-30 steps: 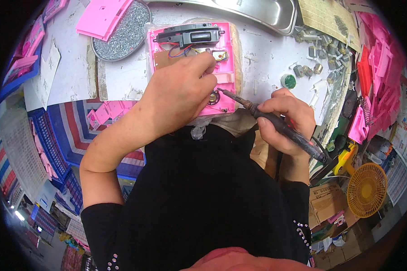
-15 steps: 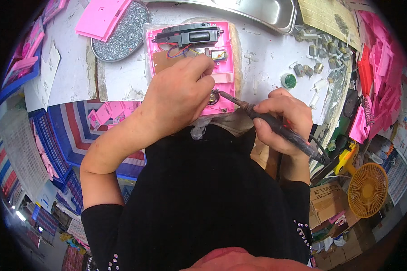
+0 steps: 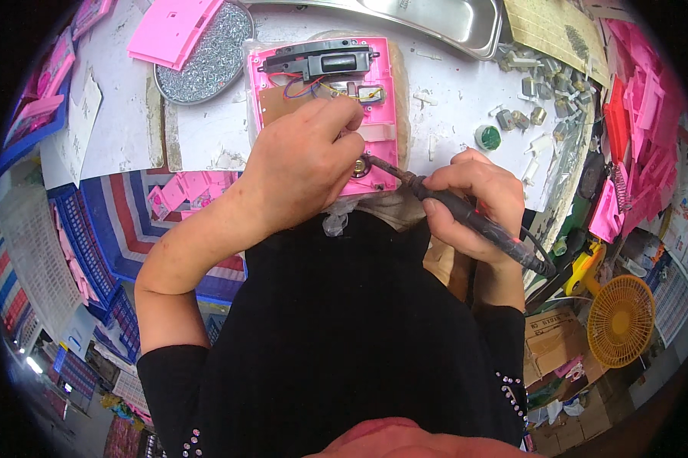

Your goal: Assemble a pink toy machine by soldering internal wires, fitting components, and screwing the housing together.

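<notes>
A pink plastic housing (image 3: 376,114) lies in front of me on a cloth-like pad, with a black mechanism (image 3: 317,59) across its far end and thin coloured wires below that. My left hand (image 3: 306,156) rests over the housing's near left part, fingers pinched together; what they hold is hidden. Beside those fingers sits a small round speaker (image 3: 360,168). My right hand (image 3: 477,202) grips a soldering iron (image 3: 466,214) by its dark handle. The iron's tip reaches left to the speaker's upper edge, close to my left fingertips.
A round tray of screws (image 3: 206,69) with pink panels (image 3: 172,30) on it stands at the far left. Small motors (image 3: 538,114) and a green-filled round container (image 3: 487,137) lie to the right. Beyond is a metal tray (image 3: 458,23); a yellow fan (image 3: 621,320) stands lower right.
The soldering iron and my right hand have shifted very slightly left, the tip staying at the speaker. My left hand is almost unmoved.
</notes>
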The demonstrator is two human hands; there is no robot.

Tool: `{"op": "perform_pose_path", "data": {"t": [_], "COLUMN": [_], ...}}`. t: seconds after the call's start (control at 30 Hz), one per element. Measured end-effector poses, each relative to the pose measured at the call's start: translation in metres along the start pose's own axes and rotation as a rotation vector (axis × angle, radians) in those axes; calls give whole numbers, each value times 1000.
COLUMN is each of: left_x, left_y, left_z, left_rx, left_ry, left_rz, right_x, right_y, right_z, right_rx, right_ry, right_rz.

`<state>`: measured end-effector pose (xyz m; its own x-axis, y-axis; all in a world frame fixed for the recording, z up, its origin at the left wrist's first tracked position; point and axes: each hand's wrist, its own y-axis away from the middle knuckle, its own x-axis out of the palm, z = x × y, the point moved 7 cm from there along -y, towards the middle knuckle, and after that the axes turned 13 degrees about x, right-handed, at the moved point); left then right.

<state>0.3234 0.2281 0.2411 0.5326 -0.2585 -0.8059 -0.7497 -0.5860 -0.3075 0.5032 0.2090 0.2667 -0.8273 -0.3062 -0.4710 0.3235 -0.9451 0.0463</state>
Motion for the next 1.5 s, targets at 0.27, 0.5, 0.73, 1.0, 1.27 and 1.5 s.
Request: {"op": "perform_pose_path", "data": {"t": [0.27, 0.5, 0.73, 1.0, 1.27, 1.5], "left_x": [0, 0, 1, -3, 0, 4], "left_y": [-2, 0, -2, -1, -9, 1], "left_z": [-2, -2, 0, -5, -8, -1], "left_rx": [20, 30, 52, 8, 9, 64], "left_ry": [-22, -27, 2, -32, 7, -20], "left_rz": [16, 3, 3, -14, -4, -10], "right_x": [-1, -13, -73, -258, -307, -300], "right_y": [0, 7, 61, 198, 249, 225], "right_z": [2, 1, -40, -100, -117, -176], "right_rx": [33, 10, 310, 123, 198, 255], "right_ry": [36, -7, -220, -428, -225, -303], "right_rz": [-13, -51, -370, -1235, -1592, -1474]}}
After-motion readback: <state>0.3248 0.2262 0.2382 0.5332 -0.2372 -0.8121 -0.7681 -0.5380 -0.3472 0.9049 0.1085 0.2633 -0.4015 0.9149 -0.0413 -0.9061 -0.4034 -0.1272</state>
